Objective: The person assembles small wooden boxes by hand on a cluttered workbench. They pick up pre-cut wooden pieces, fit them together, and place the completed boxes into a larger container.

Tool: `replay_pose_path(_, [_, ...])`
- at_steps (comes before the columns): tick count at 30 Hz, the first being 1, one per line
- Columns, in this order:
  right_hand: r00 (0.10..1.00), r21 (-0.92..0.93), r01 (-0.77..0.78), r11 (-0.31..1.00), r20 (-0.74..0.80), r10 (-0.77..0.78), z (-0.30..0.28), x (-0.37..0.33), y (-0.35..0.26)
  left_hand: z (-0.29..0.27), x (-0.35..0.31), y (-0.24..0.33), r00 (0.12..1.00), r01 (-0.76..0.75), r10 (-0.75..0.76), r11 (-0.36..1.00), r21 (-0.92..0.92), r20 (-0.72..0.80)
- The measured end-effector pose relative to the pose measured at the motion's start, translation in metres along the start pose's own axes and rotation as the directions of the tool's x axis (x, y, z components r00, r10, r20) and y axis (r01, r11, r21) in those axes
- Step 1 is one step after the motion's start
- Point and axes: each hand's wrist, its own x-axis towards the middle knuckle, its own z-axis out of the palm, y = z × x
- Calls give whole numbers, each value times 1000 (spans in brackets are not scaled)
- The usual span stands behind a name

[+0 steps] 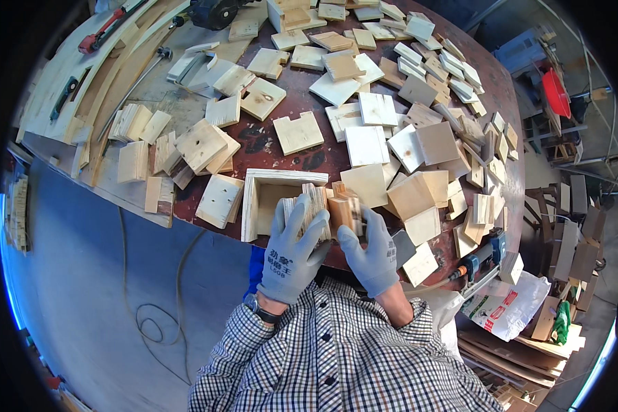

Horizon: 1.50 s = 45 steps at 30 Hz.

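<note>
Both hands wear grey work gloves and meet at the table's near edge. My left hand [287,257] is closed around a stack of thin plywood blocks [314,197], their layered edges facing up. Just to its right, my right hand [374,257] grips a few reddish-brown wood blocks [340,211] standing on edge. The two bunches are side by side; whether they touch is hard to tell. Left of and behind my left hand stands an open plywood box [253,199], its inside partly hidden by the hand and blocks.
Many loose wood blocks [367,146] cover the dark red table [254,137]. A notched block [298,133] lies beyond the box. At the table's right edge rests a blue nail gun [477,257]. Long wood strips and a red-handled tool [103,31] lie far left. A hose [178,295] trails across the floor.
</note>
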Motion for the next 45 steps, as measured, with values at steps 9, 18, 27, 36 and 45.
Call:
replay_pose_path(9, [997,-51,64,997,39,-62,3,14,2,1,6,4,999,-45,43,998,-45,-27])
replay_pose_path(18, [926,301,-209,930,367,89,-13,32,20,6,1,7,1000,-26,24,995,101,20])
replay_pose_path(27, [983,-73,79,994,171,-66,-7,22,20,9,0,14,998,-40,32,984,173,49])
replay_pose_path(36, [866,-236,245,940,-383,-322,-69,85,15,8,4,16,995,-20,1,980,199,96])
replay_pose_path(45, [998,-454,-38,890,-67,8,-110,290,71,6,7,18,996,-50,37,982,179,80])
